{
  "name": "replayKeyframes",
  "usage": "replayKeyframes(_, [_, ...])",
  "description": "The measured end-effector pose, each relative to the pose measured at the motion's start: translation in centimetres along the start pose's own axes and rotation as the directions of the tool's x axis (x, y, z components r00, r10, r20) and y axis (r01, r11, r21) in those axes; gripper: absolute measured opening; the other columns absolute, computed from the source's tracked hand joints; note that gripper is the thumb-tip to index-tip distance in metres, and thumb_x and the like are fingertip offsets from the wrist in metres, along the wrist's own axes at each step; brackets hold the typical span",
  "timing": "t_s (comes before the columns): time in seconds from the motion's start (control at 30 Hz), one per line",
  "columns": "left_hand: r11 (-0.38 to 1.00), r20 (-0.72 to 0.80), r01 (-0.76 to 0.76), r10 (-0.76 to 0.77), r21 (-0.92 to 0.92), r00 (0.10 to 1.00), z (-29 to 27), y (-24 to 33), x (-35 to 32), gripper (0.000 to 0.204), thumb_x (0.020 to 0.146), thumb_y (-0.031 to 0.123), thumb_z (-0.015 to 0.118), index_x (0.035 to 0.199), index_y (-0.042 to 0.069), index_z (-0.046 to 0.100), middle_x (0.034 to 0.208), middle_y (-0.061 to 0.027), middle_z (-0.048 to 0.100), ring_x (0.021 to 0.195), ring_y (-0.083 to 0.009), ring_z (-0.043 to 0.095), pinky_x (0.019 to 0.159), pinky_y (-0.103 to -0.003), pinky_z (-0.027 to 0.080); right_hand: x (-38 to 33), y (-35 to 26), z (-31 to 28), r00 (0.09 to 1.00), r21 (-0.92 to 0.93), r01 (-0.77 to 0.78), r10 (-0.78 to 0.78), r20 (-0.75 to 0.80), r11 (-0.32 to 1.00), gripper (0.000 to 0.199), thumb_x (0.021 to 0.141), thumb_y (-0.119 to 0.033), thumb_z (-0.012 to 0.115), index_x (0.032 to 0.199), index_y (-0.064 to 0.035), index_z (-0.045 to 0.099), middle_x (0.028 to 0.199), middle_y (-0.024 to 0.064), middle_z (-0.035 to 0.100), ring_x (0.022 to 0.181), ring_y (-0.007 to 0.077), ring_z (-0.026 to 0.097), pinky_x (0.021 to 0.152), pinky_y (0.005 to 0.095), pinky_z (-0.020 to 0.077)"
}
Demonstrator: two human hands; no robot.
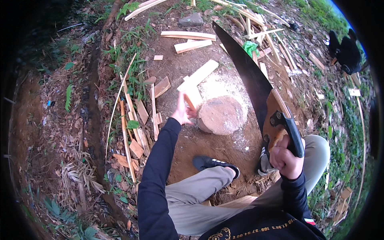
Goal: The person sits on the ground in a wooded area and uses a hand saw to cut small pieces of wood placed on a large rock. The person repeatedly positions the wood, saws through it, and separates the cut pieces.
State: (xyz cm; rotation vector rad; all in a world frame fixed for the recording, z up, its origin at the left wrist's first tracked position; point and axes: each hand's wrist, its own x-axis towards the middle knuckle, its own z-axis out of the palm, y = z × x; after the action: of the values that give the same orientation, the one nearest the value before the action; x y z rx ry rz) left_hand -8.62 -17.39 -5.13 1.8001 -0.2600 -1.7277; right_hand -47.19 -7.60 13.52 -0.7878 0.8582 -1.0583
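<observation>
My right hand (pixel 286 159) is wrapped round the wood and black handle of a handsaw (pixel 256 82). The saw is raised, its long dark blade pointing away from me and to the left. Beside a pale wooden block (pixel 193 97), my left hand (pixel 182 113) has its fingers apart; whether it touches the block is unclear. This block stands at the left edge of a round tree stump (pixel 222 116). Just beyond it lies a flat pale board (pixel 199 75), and sawdust (pixel 224 86) is scattered behind the stump.
Thin wooden strips (pixel 127 138) and offcuts lie along the left. More boards (pixel 193 46) are ahead, with a pile of sticks (pixel 260 32) and a green plastic bag (pixel 251 48) at the far right. Another person (pixel 347 52) in dark clothes is at the upper right. My shoe (pixel 216 165) is near the stump.
</observation>
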Motion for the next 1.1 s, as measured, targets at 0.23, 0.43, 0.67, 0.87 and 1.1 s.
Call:
replayKeyframes(0.23, [0.364,-0.066,-0.226,0.638,0.903,0.767,-0.2,-0.1,-1.4,0.114,0.063,0.062,0.076,0.143,-0.006,0.032,0.133,-0.0265,0.041,0.126,-0.039,0.045,0.109,-0.05,0.035,-0.9,0.0,-1.9,0.999,-0.032,0.011,-0.013,-0.052,0.999,0.023,0.078,0.012,0.057,0.065,-0.0018,0.044,0.046,0.0027,0.042,0.034,0.0098,0.037,0.036,0.0264,0.0308])
replayKeyframes(0.43, [-0.228,0.371,-0.386,0.859,0.894,0.353,1.5,3.1,-7.2,0.113,0.048,0.035,0.09,0.14,-0.002,0.035,0.132,-0.0228,0.039,0.127,-0.0377,0.042,0.107,-0.045,0.038,-1.0,-0.2,-3.9,0.986,-0.128,0.072,-0.09,-0.137,0.989,0.019,0.078,0.004,0.05,0.064,-0.0045,0.039,0.044,0.002,0.035,0.032,0.0117,0.033,0.034,0.0274,0.0273])
replayKeyframes(0.67, [-0.732,0.658,0.08,0.65,0.676,0.38,0.7,3.1,-4.6,0.104,0.049,0.03,0.086,0.137,0.001,0.039,0.125,-0.0163,0.04,0.128,-0.0329,0.039,0.108,-0.063,0.031,-0.9,0.0,-5.1,0.986,-0.036,0.079,-0.083,-0.147,0.996,0.023,0.082,0.004,0.051,0.066,-0.0059,0.038,0.046,0.0007,0.035,0.033,0.0112,0.033,0.035,0.0271,0.0271])
replayKeyframes(0.87, [-0.817,0.642,0.042,0.483,0.575,0.595,5.8,4.2,-6.3,0.106,0.053,0.037,0.084,0.139,0.0,0.036,0.123,-0.0158,0.044,0.125,-0.0271,0.043,0.109,-0.065,0.03,-1.7,-0.7,-6.2,0.983,-0.022,0.084,-0.087,-0.161,0.996,0.026,0.083,0.004,0.055,0.065,-0.0061,0.039,0.045,-0.0001,0.035,0.033,0.0108,0.033,0.035,0.0272,0.0286])
replayKeyframes(1.1, [-0.612,0.619,-0.216,0.583,0.761,0.527,5.6,4.7,-7.5,0.111,0.051,0.036,0.087,0.139,-0.004,0.033,0.12,-0.0195,0.045,0.118,-0.0343,0.049,0.106,-0.057,0.038,-1.7,-0.6,-6.2,0.986,-0.072,0.097,-0.106,-0.131,0.993,0.025,0.082,0.003,0.056,0.065,-0.0056,0.04,0.045,0.0004,0.037,0.033,0.0107,0.035,0.035,0.0278,0.0282])
